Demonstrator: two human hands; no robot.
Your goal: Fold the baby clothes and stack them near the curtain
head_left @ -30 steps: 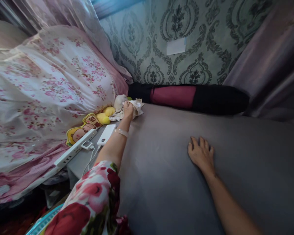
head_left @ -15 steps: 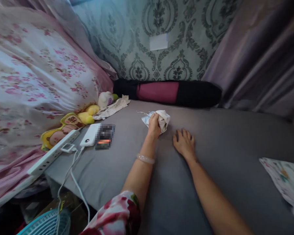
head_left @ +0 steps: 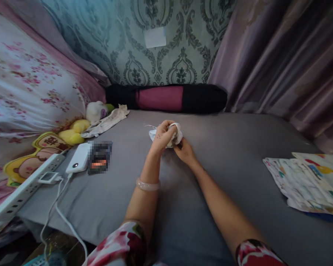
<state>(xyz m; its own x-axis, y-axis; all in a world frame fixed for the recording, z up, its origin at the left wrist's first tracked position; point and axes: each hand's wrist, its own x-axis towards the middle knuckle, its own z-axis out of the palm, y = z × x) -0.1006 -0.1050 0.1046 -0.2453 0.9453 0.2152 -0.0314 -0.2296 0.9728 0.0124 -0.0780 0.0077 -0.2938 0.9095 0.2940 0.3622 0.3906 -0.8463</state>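
Observation:
A crumpled white cloth (head_left: 178,133) with a pale blue part and a thin string at its left is bunched up over the grey bed sheet (head_left: 122,199). My left hand (head_left: 164,135) is closed around it from the left and above, with a pale bangle on the wrist. At the cloth's lower right edge is my right hand (head_left: 185,150), its fingers curled against the fabric and partly hidden beneath it.
To the left lie a white power bank (head_left: 79,158), a blurred-out dark item (head_left: 100,157), a power strip (head_left: 27,186) with cables, and plush toys (head_left: 74,131). Folded printed cloths (head_left: 308,181) are at the right. A long black-and-maroon bundle (head_left: 161,98) rests against the wall.
My right hand has left the sheet and come over to the cloth, taking its lower right edge. My left hand still grips the cloth. The view has turned to the right.

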